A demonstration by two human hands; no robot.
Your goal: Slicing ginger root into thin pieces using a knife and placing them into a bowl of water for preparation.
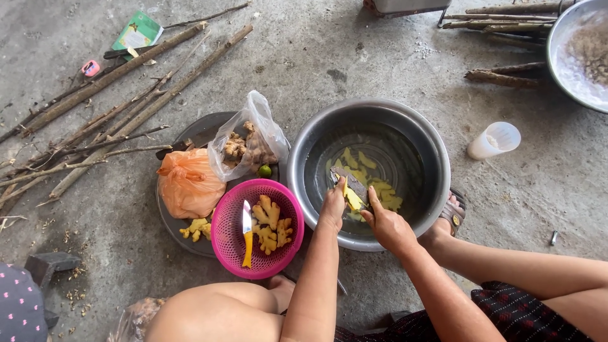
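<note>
Hands are working inside the round grey steel basin (437, 158) w/ water — left hand (333, 206) is pinching a yellow peeled ginger piece (352, 199), right hand (386, 225) is closing its fingers on a dark knife blade (352, 183). Best keeping strokes shallow, away from fingertips — slippery when wet.

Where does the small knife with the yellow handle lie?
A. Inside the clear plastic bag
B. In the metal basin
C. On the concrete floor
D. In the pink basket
D: the yellow-handled knife lies inside the pink basket, beside the peeled ginger pieces.
</note>
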